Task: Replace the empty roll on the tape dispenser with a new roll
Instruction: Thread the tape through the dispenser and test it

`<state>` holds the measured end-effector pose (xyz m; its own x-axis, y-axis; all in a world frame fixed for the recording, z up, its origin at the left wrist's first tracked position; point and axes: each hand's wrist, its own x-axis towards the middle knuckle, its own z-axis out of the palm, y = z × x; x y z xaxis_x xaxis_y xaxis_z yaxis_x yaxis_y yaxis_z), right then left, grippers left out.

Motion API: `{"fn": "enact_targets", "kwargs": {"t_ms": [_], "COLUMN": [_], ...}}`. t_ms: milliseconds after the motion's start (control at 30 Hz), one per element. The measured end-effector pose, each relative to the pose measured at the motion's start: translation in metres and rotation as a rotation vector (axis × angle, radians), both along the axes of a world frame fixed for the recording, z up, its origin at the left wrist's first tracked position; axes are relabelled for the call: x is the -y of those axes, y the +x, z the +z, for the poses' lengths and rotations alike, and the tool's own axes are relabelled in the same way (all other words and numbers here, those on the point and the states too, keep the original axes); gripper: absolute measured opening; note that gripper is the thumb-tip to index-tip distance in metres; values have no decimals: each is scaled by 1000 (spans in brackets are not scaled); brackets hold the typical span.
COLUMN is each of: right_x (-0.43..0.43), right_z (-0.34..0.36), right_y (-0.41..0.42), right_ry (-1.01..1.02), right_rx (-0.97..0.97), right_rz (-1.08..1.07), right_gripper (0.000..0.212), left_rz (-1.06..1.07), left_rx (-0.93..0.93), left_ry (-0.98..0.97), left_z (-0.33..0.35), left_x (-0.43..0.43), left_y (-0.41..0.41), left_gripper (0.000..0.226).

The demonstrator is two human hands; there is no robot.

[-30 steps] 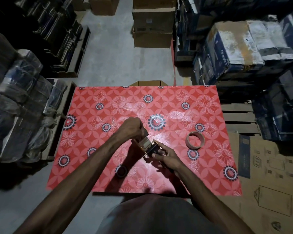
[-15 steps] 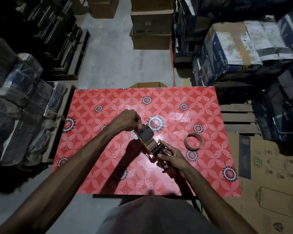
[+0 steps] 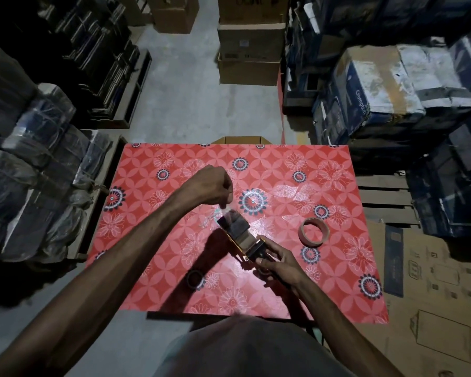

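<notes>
A tape dispenser [image 3: 239, 235] with a roll mounted in it is held above the red flowered table [image 3: 324, 289]. My right hand [image 3: 279, 263] grips its handle at the near end. Just beyond its front end, my left hand [image 3: 211, 187] pinches a clear strip of tape [image 3: 226, 212] that runs from the dispenser up to my fingers. A bare cardboard tape core [image 3: 313, 232] lies flat on the table to the right of the dispenser, apart from both hands.
Stacks of wrapped bundles [image 3: 38, 170] stand left of the table. Blue and brown cartons [image 3: 378, 85] are piled at the right, more cartons [image 3: 249, 58] stand straight ahead. Flattened cardboard [image 3: 433, 295] covers the floor on the right. A grey concrete aisle [image 3: 191, 99] runs ahead.
My left hand has risen and moved away from the dispenser's front, drawing a clear strip of tape out. My right hand has turned the dispenser so its front points further away.
</notes>
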<state>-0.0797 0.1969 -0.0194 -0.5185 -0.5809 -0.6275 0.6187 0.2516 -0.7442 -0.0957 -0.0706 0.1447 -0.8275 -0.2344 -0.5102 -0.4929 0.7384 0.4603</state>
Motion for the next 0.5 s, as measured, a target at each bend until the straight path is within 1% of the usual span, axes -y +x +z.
{"fn": "enact_targets", "kwargs": {"t_ms": [133, 233, 367, 500], "right_x": [-1, -5, -11, -14], "right_z": [7, 14, 28, 33], "right_y": [1, 2, 5, 7], "right_ry": [18, 31, 60, 88], "right_rx": [-28, -72, -118, -172], "right_rz": [19, 22, 50, 69], "right_gripper": [68, 65, 63, 64], "left_rz": [-20, 1, 107, 236], "left_rx": [18, 65, 84, 53], "left_ry": [-25, 24, 127, 222], "left_z": [1, -3, -20, -37], "left_x": [5, 21, 37, 43], "left_y": [-2, 2, 9, 12], "left_gripper": [7, 8, 5, 4]}}
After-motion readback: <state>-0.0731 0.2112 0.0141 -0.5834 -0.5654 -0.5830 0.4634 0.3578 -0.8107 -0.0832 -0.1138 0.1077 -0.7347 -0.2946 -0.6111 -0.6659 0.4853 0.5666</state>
